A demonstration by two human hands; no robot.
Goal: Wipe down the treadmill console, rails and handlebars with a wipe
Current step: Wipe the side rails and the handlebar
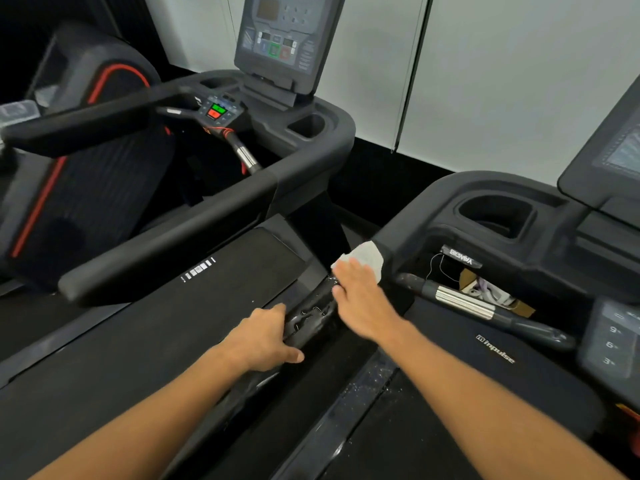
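Wipe, white and crumpled, sits at about 3 o'clock from centre in my view, pressed against the near corner of the right treadmill's console, where the rail meets it. My right hand lies over it with fingers fairly straight, pressing it flat; most of the wipe is hidden under those fingers, and only its far edge shows. I cannot tell whether the thumb is tucked around it.

My left hand is at 6 o'clock from centre, its grip narrow, curled over the rail's near stretch with the thumb pointing toward 3 o'clock. The fingers wrap out of sight behind the rail. Between the two hands the rail's black surface is glossy, with wet streaks and droplets.

At 4 o'clock a handlebar with a metal band runs below the console; behind it, in a shadowed recess, something cardboard-coloured and a thin wire show, too dim to identify. A cup holder opens above. A keypad is cut off by the right edge, as is the screen at 2 o'clock.

At 11 o'clock stands a second treadmill, its display blurred and clipped at the top, with green and red buttons below it. Its belt carries small white marks I cannot read.
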